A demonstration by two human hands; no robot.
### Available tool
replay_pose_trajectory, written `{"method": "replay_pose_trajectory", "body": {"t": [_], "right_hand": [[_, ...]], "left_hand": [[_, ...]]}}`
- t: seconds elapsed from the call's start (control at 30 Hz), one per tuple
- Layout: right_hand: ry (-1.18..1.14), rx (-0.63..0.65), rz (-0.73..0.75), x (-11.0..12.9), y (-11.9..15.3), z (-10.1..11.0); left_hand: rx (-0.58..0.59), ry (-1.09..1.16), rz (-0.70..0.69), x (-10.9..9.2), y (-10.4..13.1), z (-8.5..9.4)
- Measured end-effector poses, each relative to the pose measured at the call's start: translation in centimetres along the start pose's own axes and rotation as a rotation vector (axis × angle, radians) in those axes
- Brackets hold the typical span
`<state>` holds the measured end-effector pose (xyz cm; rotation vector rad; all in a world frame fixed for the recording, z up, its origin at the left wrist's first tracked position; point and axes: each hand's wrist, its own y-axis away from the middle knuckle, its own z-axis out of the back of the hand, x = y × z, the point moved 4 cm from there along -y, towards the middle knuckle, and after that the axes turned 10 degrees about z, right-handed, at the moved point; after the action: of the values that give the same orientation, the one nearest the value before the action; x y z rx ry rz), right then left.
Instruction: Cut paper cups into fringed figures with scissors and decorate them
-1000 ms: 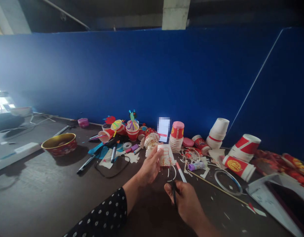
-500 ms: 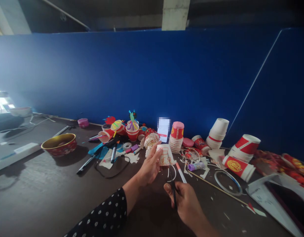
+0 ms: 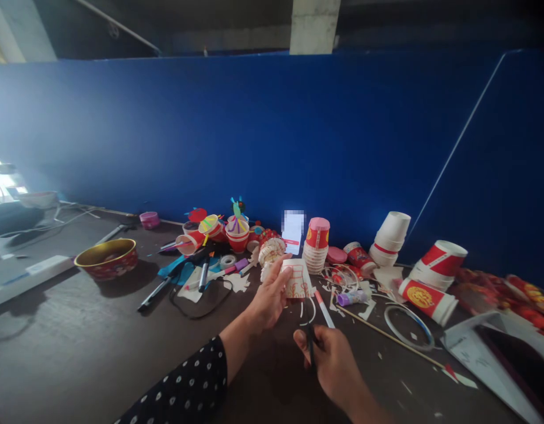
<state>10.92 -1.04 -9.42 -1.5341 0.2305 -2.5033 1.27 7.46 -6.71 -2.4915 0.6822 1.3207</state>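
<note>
My left hand [image 3: 272,294] pinches a white paper piece [image 3: 297,272] by its left side, thumb on the front. Red and orange lines are drawn on it; I cannot tell whether it is a whole paper cup or a cut part. Below it, my right hand [image 3: 334,359] is closed around the black handles of a pair of scissors [image 3: 310,346]. The blades point up toward the paper's lower edge; whether they touch it is unclear. Close by on the right lies a white marker with an orange-red end [image 3: 325,309].
Behind the hands stand a lit phone [image 3: 292,232] and a stack of paper cups [image 3: 316,247]. A red-gold bowl [image 3: 108,262] sits left. More cups [image 3: 389,241], a tape roll [image 3: 408,327], a thin stick [image 3: 387,335], a white tray [image 3: 484,353] and paper scraps lie right.
The scissors have shifted slightly and their blades sit a little lower against the paper. The left hand and the paper are almost still, with the paper turned very slightly.
</note>
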Motion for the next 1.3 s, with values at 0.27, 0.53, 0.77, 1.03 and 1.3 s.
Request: {"method": "replay_pose_trajectory", "body": {"t": [0.27,0.53,0.77,1.03,1.3], "right_hand": [[0.020,-0.013,-0.002,0.35,-0.16,0.39],[0.027,-0.022,-0.015,0.39,-0.22,0.36],[0.012,-0.019,-0.036,0.30,-0.21,0.43],[-0.057,-0.028,-0.042,0.05,-0.15,0.34],[-0.063,-0.038,-0.006,-0.08,-0.20,0.25]], "left_hand": [[0.026,0.005,0.008,0.16,0.16,-0.45],[0.061,0.007,-0.008,0.19,0.27,-0.64],[0.059,0.008,-0.001,0.38,0.12,-0.48],[0.058,0.007,0.000,0.15,0.35,-0.65],[0.052,0.008,-0.009,0.00,0.29,-0.70]]}}
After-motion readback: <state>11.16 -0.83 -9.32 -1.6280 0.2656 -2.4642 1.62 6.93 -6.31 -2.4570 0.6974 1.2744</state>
